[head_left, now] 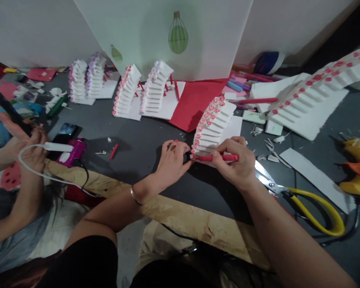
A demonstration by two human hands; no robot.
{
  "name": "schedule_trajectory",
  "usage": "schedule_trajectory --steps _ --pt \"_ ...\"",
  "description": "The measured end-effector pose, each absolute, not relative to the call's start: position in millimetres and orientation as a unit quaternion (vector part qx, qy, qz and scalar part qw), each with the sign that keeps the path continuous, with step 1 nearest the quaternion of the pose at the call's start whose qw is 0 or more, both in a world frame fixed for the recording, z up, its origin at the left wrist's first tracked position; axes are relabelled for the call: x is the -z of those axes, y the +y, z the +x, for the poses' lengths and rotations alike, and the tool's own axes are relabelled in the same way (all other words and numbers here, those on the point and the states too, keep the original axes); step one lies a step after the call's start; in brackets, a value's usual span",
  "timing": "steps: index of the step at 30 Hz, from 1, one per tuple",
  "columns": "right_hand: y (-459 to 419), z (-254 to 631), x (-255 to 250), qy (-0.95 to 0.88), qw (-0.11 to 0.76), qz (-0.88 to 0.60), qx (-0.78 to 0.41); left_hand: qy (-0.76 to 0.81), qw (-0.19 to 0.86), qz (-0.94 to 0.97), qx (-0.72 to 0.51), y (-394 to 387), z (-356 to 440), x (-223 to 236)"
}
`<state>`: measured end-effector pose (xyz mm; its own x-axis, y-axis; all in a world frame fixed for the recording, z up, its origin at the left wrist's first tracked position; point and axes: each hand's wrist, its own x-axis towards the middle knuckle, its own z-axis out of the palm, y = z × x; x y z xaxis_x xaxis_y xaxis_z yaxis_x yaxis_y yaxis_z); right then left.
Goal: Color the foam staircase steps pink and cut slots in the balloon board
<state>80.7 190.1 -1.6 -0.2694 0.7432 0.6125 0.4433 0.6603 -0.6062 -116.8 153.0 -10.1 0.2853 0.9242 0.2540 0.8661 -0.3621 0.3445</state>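
My right hand (235,162) grips a red marker (217,157) held almost level, its tip at the lowest red rose on a small white model staircase (211,130). Red-and-white roses run along the left edge of its steps. Beside the staircase's lower end is my left hand (174,162), fingers curled, thumb and index reaching toward that same rose. A bit of red shows behind its fingers; what it holds is too hidden to name.
Similar staircases (156,90) stand at the back, and a larger one (318,86) at right. Yellow-handled scissors (315,204) and a yellow glue gun (358,164) lie right. A co-worker's hands (27,136) hold a dark phone at left, near a magenta box (73,152) with a cable.
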Motion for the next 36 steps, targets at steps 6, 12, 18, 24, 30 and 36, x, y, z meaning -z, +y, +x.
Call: schedule_trajectory --steps 6,12,18,24,30,36 --pt "190.6 81.4 2.2 -0.775 0.462 -0.4 -0.161 0.566 0.074 0.794 -0.21 153.1 -117.1 12.1" --pt "190.2 81.7 3.2 -0.771 0.464 -0.405 -0.162 0.57 0.077 0.792 -0.205 152.6 -116.9 11.7" --pt "190.1 80.6 2.4 -0.773 0.475 -0.393 -0.152 0.566 0.069 0.794 -0.21 152.5 -116.4 11.1" --pt "190.0 80.3 2.6 -0.777 0.473 -0.386 -0.154 0.564 0.075 0.795 -0.211 152.6 -116.9 10.3" --pt "189.1 80.0 2.4 -0.78 0.47 -0.382 -0.161 0.563 0.08 0.796 -0.207 152.5 -117.0 10.0" --pt "188.0 77.0 1.8 -0.787 0.461 -0.37 -0.176 0.566 0.078 0.796 -0.202 152.7 -116.8 8.9"
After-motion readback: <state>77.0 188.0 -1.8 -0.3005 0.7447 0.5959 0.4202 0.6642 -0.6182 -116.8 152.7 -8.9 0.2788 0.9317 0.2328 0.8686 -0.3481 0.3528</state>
